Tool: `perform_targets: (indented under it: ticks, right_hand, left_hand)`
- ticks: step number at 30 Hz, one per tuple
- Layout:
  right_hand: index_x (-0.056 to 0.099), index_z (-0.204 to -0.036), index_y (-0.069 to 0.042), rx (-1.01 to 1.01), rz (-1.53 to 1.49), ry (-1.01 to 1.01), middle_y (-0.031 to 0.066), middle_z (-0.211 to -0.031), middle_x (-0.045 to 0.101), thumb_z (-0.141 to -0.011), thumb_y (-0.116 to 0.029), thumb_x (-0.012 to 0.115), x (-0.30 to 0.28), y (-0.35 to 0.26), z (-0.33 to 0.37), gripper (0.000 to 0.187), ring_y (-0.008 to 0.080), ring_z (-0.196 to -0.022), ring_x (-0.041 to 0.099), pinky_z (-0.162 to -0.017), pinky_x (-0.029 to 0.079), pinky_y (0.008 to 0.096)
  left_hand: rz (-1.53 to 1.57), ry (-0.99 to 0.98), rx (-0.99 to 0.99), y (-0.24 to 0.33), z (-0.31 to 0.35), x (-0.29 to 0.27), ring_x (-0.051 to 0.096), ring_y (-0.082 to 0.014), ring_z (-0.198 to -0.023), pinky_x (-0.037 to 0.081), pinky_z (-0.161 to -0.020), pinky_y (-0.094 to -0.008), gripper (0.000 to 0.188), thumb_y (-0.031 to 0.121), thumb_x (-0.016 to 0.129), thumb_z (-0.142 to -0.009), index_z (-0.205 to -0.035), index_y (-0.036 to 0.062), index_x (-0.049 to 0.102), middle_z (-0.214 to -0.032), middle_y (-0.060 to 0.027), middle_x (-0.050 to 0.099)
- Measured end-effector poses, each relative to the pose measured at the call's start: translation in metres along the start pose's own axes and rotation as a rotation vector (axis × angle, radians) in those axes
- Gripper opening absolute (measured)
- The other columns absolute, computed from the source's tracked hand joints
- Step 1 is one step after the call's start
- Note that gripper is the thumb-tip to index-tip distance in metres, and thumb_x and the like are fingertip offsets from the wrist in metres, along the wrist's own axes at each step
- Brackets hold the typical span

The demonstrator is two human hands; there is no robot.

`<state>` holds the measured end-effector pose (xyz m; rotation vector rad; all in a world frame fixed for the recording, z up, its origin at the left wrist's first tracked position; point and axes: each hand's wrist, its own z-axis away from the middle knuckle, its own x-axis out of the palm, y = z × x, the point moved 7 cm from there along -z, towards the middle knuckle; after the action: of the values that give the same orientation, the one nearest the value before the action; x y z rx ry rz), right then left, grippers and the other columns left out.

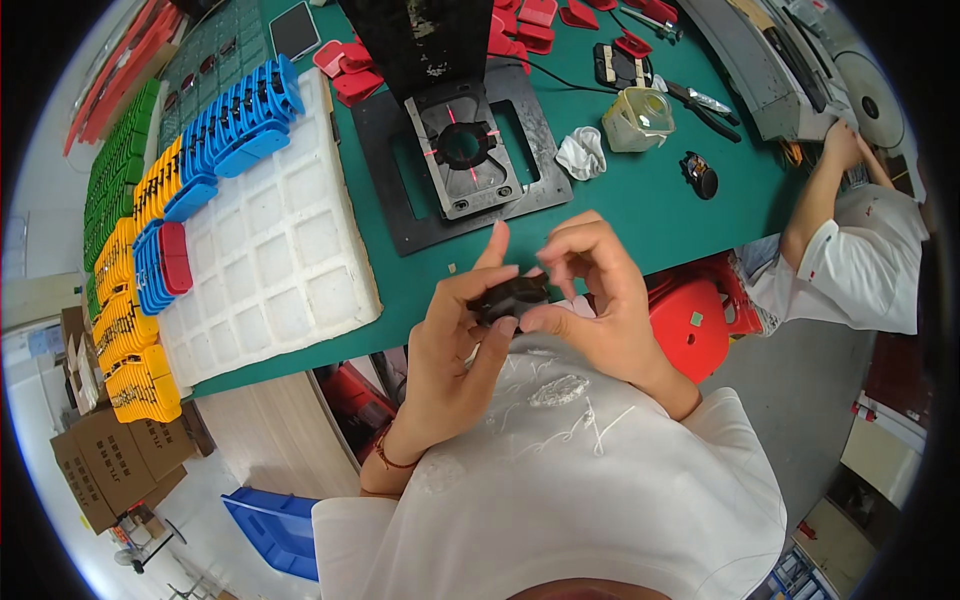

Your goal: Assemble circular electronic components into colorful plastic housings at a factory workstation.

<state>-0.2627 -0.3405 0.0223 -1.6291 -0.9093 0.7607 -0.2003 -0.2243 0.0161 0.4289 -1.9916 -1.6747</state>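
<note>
In front of my chest, close to the table's front edge, I hold a small, dark, glossy part [512,298]. My left hand [448,345] is closed on its left side, with the thumb below and a finger above. The fingers of my right hand [605,300] are bent round its right end, and the thumb presses against it. My fingers cover some of the part, so its exact kind is unclear. Beyond my hands stands a black fixture [465,150] with a round opening and red laser lines across it.
A white gridded tray [275,245] lies left, with blue clips [240,115] and yellow clips along it. A crumpled white cloth [582,153], a clear tub [638,120], a round black part [700,176] and pliers [700,108] lie right. A co-worker's arm [825,190] and a red stool [690,325] are farther right.
</note>
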Motion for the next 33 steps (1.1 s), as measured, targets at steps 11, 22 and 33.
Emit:
perform_targets:
  ticks: [11, 22, 33]
  right_hand:
    - [0.055, -0.077, 0.001, -0.22, 0.036, -0.053, 0.0109, -0.075, 0.055, -0.061, 0.002, 0.071, 0.009, -0.026, 0.001, 0.024, 0.0198, -0.063, 0.052, -0.053, 0.041, 0.0259]
    - [0.055, -0.073, 0.002, -0.226, -0.127, -0.061, 0.0104, -0.072, 0.056, -0.061, -0.005, 0.076, 0.009, -0.014, 0.003, 0.025, 0.0157, -0.058, 0.051, -0.051, 0.04, 0.0242]
    - [0.056, -0.069, 0.002, -0.211, -0.169, -0.036, 0.0104, -0.07, 0.057, -0.057, -0.007, 0.078, 0.007, -0.008, 0.004, 0.026, 0.0156, -0.058, 0.051, -0.05, 0.039, 0.0237]
  left_hand:
    - [-0.525, 0.124, 0.432, 0.027, 0.008, 0.001, 0.056, -0.0238, -0.078, 0.049, -0.064, -0.0292, 0.039, -0.013, 0.056, -0.067, -0.104, -0.006, 0.048, -0.094, -0.0154, 0.051]
    - [-0.627, 0.121, 0.574, 0.032, 0.013, 0.006, 0.055, -0.023, -0.066, 0.045, -0.056, -0.0296, 0.04, -0.012, 0.06, -0.058, -0.097, -0.0067, 0.053, -0.083, -0.0125, 0.053]
    - [-0.631, 0.114, 0.589, 0.03, 0.012, 0.007, 0.055, -0.0234, -0.065, 0.045, -0.054, -0.0299, 0.039, -0.011, 0.06, -0.058, -0.096, -0.0059, 0.055, -0.082, -0.0115, 0.053]
